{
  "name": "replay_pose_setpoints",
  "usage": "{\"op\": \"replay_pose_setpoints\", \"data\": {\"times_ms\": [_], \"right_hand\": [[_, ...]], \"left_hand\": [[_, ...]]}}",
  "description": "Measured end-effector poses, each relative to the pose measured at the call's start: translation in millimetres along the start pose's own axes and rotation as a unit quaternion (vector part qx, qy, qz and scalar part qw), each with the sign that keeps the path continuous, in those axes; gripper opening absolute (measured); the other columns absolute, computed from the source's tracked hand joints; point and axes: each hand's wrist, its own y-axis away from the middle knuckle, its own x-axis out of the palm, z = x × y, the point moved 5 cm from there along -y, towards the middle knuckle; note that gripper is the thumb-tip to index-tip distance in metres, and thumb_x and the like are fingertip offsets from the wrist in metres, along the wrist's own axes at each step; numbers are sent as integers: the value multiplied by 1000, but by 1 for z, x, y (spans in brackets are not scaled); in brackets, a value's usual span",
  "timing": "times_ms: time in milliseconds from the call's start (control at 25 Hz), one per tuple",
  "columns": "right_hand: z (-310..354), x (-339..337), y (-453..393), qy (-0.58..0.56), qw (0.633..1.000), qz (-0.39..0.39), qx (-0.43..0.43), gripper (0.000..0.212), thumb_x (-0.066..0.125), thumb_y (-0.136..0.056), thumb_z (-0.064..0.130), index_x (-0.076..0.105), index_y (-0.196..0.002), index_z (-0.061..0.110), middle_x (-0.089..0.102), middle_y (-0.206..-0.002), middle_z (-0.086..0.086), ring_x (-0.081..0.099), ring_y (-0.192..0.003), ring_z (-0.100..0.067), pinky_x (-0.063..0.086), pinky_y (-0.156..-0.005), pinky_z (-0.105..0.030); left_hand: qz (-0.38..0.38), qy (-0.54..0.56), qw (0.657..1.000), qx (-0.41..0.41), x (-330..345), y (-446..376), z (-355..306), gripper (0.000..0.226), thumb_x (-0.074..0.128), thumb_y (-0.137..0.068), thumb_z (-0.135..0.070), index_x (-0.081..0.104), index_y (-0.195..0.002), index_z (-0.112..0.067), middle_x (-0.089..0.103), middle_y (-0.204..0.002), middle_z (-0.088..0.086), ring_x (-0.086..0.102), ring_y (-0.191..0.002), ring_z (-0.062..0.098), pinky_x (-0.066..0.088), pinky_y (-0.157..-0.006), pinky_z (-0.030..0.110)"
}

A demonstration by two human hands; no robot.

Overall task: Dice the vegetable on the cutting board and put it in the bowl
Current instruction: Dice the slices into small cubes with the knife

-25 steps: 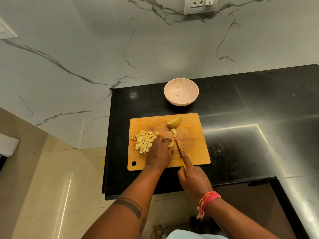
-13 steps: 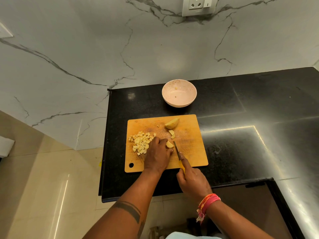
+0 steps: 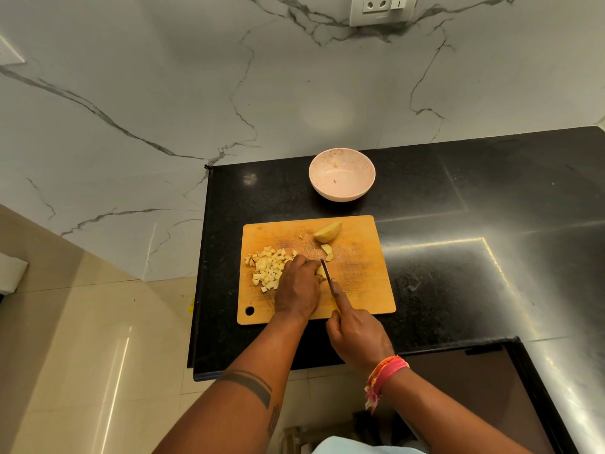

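Nearest to us, our right hand [image 3: 357, 335] grips the handle of the knife [image 3: 327, 277], forefinger laid along its back, the blade reaching forward onto the cutting board [image 3: 360, 283]. Just left of the blade, our left hand [image 3: 299, 286] lies knuckles up, its fingers curled down onto a small slice of the vegetable [image 3: 320, 271] and pinning it to the board right against the blade; most of that slice is hidden under the fingers. Left of this hand lies a loose heap of diced pieces [image 3: 266, 268], all on the board. A little beyond the blade tip lie two cut slices [image 3: 327, 252] not yet diced, and farther back, near the board's far edge, a larger wedge [image 3: 327, 232] with skin on it, uncut. Beyond the board, apart from it on the black counter [image 3: 458, 273], stands the pale bowl [image 3: 342, 175], which holds only a crumb or two. We judge ourselves somewhere past the middle of the dicing: a good share is cubed, yet the held slice, the two slices and the wedge are left to cut, and moving everything to the bowl has not begun.
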Motion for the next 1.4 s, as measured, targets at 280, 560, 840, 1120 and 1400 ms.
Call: {"op": "replay_pose_setpoints", "data": {"times_ms": [280,560,840,1120,1400], "right_hand": [[6,9,-18,57,998,22,2,71,34,-103,35,-5,-162,29,67,-82,-11,62,-67,-30,39,-55,-36],[-6,16,21,62,995,71,6,79,36,-101,33,-16,-159,27,57,-70,1,49,-53,-18,38,-51,-35],[-13,15,40,41,997,58,0,76,33,-101,37,-16,-159,30,56,-70,7,52,-56,-12,40,-52,-31],[-2,5,7,27,999,26,1,73,36,-101,35,-5,-161,34,56,-68,2,50,-54,-18,39,-53,-36],[2,7,-12,54,998,34,-9,72,34,-102,35,-7,-161,34,61,-73,-6,56,-60,-26,39,-53,-37]], "left_hand": [[11,-27,1000,3,-2,-1,-2,32,53,-101,-25,64,-131,-18,56,-125,1,45,-119,22,47,-99,36],[0,-41,999,9,-1,1,-4,39,58,-99,-31,62,-136,-20,56,-127,0,47,-117,21,47,-98,34],[-5,-26,1000,3,-3,2,-4,37,60,-99,-29,61,-136,-22,56,-129,-1,46,-119,19,45,-99,32],[-20,14,999,-32,-6,2,0,29,61,-100,-24,67,-128,-21,60,-122,0,49,-119,18,43,-95,29],[-26,14,999,-23,-8,1,1,21,58,-100,-20,71,-118,-18,62,-116,0,51,-113,20,46,-89,31]]}}
